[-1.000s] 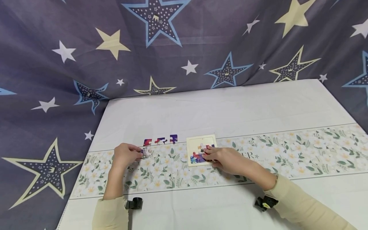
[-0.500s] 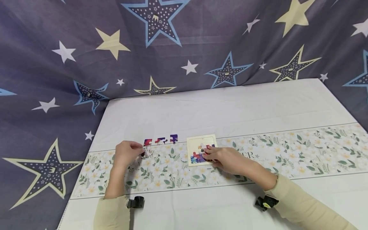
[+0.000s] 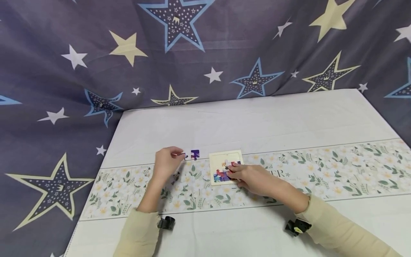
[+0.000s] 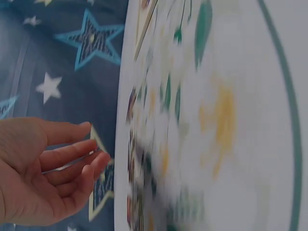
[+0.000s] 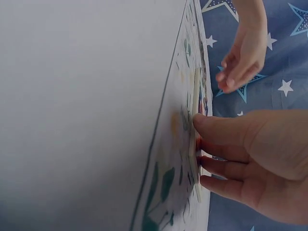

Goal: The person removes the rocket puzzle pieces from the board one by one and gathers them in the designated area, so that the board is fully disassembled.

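Jigsaw tray, a flat, square, cream-coloured board that looked wooden (image 3: pixel 229 157), lay on a white cloth printed with a band of flowers and leaves (image 3: pixel 321 167), its lower part filled with red, purple and blue interlocked pieces (image 3: pixel 219 176) and its upper left bare. The right hand (image 3: pixel 253 177) steadied it, fingers extended onto the pieces and thumb at the near edge, a good brace as long as the pressure stayed light. The left hand (image 3: pixel 168 162) hovered over the loose row, fingers softly bent, narrowly spaced, with no piece visible between them. Just beside its fingertips showed a sliver of one dark, mostly hidden loose piece (image 3: pixel 185 156); next to that lay a violet-blue, knobbed cardboard-like piece (image 3: pixel 194 154), apart from the tray on its left side. Pieces so thin and flat seemed best pinched by opposite edges, turned until tab and socket agreed, then pressed straight down. Behind, a dark purple curtain with printed stars (image 3: pixel 218 39) hung in soft folds, while the cloth looked smooth, with faint creases
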### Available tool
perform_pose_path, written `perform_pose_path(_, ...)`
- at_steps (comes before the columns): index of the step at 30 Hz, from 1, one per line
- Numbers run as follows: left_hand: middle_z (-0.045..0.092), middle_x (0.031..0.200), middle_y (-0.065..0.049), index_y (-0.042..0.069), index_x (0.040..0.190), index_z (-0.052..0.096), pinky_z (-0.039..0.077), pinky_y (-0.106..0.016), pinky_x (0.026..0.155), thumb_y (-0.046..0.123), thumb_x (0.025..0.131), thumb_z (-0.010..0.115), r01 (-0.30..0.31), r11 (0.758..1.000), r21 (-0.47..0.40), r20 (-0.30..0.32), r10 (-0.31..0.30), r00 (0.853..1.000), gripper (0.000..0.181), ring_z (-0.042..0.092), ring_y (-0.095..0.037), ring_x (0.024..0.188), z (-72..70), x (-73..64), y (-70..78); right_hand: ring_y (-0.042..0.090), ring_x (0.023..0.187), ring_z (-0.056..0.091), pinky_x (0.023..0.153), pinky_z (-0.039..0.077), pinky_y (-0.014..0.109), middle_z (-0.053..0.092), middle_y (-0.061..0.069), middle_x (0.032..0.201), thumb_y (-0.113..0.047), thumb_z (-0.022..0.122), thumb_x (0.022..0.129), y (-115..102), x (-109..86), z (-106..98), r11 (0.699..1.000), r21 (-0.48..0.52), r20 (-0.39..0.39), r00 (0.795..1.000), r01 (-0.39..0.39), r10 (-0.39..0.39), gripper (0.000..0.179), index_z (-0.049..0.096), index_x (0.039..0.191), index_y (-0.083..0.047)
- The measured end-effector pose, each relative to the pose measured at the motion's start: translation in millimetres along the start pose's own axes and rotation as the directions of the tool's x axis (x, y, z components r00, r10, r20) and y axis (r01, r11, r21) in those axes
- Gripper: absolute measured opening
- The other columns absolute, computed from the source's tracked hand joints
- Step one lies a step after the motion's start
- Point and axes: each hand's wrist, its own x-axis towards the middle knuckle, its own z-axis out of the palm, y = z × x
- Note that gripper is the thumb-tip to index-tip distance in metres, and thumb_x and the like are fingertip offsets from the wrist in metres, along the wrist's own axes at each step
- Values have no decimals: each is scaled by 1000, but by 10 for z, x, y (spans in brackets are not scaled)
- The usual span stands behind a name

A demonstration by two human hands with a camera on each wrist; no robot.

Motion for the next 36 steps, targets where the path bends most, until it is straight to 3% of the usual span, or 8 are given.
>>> perform_pose_path(4,73,94,-14,2,103,72,55,-38,77,17,87,69,-62,998,-20,74,63,995,22,68,-25,86,153,5,156,30,129,54,87,56,37,56,13,139,-11,70,87,1,-10,16,999,-40,11,1000,3,-3,43,61,128,-7)
perform_pose_path(8,73,91,-10,3,102,72,55,-36,77,17,87,70,-112,992,-53,157,119,980,21,67,-21,83,293,2,287,30,128,54,87,56,37,53,13,142,-14,68,88,11,-29,31,999,-48,18,1000,12,-11,45,58,132,-7)
perform_pose_path(13,73,95,-9,4,107,71,55,-36,81,19,89,68,-169,983,-65,286,181,941,24,66,-21,88,410,-11,469,30,126,56,90,55,37,52,14,143,-15,68,88,17,-45,26,998,-54,5,999,36,-36,47,57,133,-6)
perform_pose_path(18,71,105,-10,5,112,69,54,-38,87,22,91,65,-192,980,-53,400,197,895,27,65,-23,98,500,-11,617,31,122,59,89,55,36,55,15,140,-15,70,87,9,-58,20,997,-53,-2,999,50,-51,45,59,130,-4)
perform_pose_path(20,71,106,-11,4,112,69,54,-38,88,22,92,65,-194,980,-39,425,191,885,27,65,-23,100,540,-10,655,31,121,60,89,55,36,56,15,138,-15,70,87,10,-76,14,997,-52,-7,998,55,-55,45,60,129,-4)
perform_pose_path(25,71,104,-10,4,110,70,54,-37,87,20,91,65,-190,982,-20,439,179,880,25,66,-22,97,612,-26,704,32,127,55,92,53,39,54,16,140,-14,70,87,19,-126,14,998,-31,5,998,58,-58,48,58,132,-4)
perform_pose_path(31,72,97,-9,3,106,71,55,-32,80,17,91,65,-217,976,-31,434,208,876,21,66,-19,89,644,-29,733,33,130,51,95,52,40,53,16,141,-15,70,86,38,-130,9,998,45,16,999,33,-34,49,57,131,-2)
perform_pose_path(36,72,93,-10,1,102,70,55,-29,77,13,90,65,-208,976,-68,409,218,886,18,67,-18,85,658,-20,734,33,131,51,97,51,41,54,16,140,-16,71,86,43,-112,-7,997,77,34,999,22,-25,47,59,129,-2)
